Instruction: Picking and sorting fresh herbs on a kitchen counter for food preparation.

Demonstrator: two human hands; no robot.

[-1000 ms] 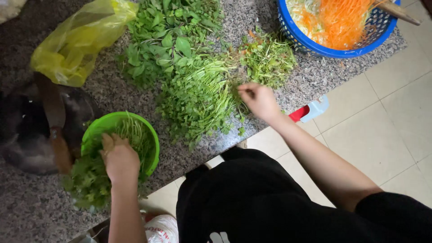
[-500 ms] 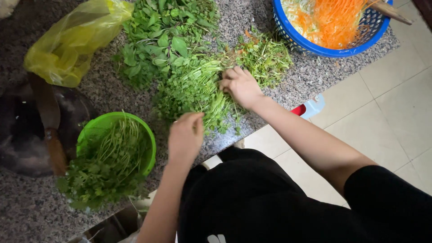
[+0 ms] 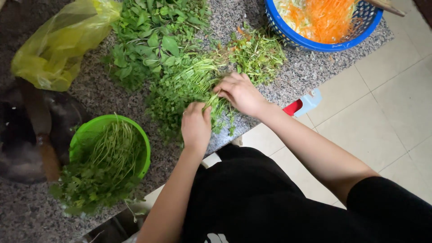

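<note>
Both hands are gripping the same bunch of thin-stemmed herbs [image 3: 189,85] right now: the left hand [image 3: 196,127] is clenching around the stem ends near the tabletop edge, and the right hand [image 3: 240,92] is pinching into the stems just beside it, fingers curled, looks like it's separating a few out. That bunch is lying on the speckled granite tabletop [image 3: 310,67], stems pointing toward the person, probably so the ends are easy to grab. From big to small around it: a pile of broad-leafed greens [image 3: 153,36] is sitting just behind the bunch, touching it. The blue basket [image 3: 324,45] of shredded orange and pale veg is parked at the far right corner, well apart from the hands, so it's staying out of the mess. The green colander [image 3: 139,144] to the left is holding herbs with leaves spilling over the front rim, near enough to the left hand for easy dropping. A crumpled yellow plastic bag [image 3: 58,49] is lying off to the far left. A smaller heap of feathery trimmings [image 3: 258,51] is sitting just past the right hand.
</note>
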